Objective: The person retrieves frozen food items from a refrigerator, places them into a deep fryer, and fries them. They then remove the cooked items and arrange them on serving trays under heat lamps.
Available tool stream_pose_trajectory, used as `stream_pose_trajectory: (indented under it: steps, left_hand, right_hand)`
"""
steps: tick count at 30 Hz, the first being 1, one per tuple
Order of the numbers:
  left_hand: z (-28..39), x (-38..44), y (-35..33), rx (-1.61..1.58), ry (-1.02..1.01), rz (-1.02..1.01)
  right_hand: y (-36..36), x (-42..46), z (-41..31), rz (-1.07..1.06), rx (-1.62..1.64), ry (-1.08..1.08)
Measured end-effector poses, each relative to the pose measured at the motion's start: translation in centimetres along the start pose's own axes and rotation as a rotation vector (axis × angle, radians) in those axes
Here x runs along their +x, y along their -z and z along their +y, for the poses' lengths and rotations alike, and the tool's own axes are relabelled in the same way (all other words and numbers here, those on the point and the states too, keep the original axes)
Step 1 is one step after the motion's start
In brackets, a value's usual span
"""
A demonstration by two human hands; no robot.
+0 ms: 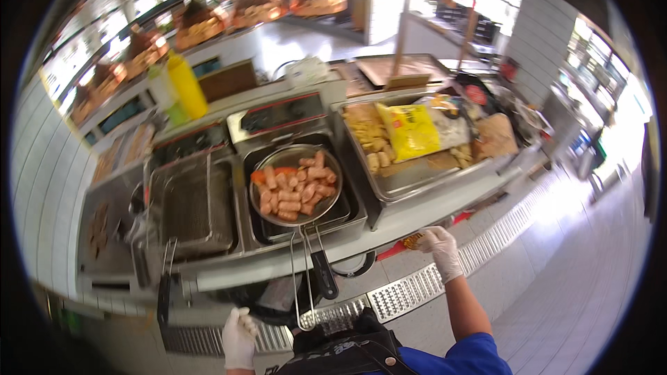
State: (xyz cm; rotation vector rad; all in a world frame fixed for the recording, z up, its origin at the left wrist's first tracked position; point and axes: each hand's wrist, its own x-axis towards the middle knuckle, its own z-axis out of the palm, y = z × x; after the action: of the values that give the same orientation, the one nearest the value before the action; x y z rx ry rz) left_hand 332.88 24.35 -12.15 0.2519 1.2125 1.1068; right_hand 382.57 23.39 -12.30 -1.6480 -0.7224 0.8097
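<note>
My left hand (239,337), in a whitish glove, is low in front of the counter with its fingers curled and nothing visible in them. Farther right, my gloved right hand (439,251) is beside the counter's front edge. A gold-patterned item (413,241) shows at its fingertips; whether I grip it or it lies behind is unclear. Between my hands, a round metal strainer (251,199) full of cut sausage pieces (289,195) rests over a deep fryer (359,213). Its long wire handle (295,291) juts towards me, beside a fryer basket's black handle (324,276).
Left of the strainer is another fryer basket (185,208). On the right, a metal tray (401,187) holds yellow food pieces (367,133) and a yellow bag (411,130). Squeeze bottles (186,86) stand behind the fryers. A metal drain grate (409,291) crosses the tiled floor.
</note>
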Motion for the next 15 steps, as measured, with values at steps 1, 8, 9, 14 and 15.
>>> stream_pose_trajectory:
  steps: [1, 8, 9, 14, 15]
  left_hand:
    - [-0.9, -0.8, -0.7, -0.008, -0.022, 0.01]
    - [-5.4, -6.0, -4.7, 0.022, -0.116, 0.013]
    - [-5.4, -6.5, -5.3, 0.018, -0.107, 0.002]
    - [-7.4, -7.2, -5.3, 0.008, -0.076, 0.022]
    - [-7.6, -7.8, -5.3, 0.003, -0.088, 0.054]
  right_hand:
    - [0.4, 1.3, 0.1, -0.039, -0.043, 0.072]
    - [6.5, 4.8, 0.3, -0.068, 0.02, 0.02]
    - [7.1, 5.2, 0.9, -0.048, 0.014, 0.003]
    - [7.9, 6.3, 2.1, -0.078, 0.121, 0.035]
    - [8.1, 2.9, -0.4, -0.067, -0.049, -0.119]
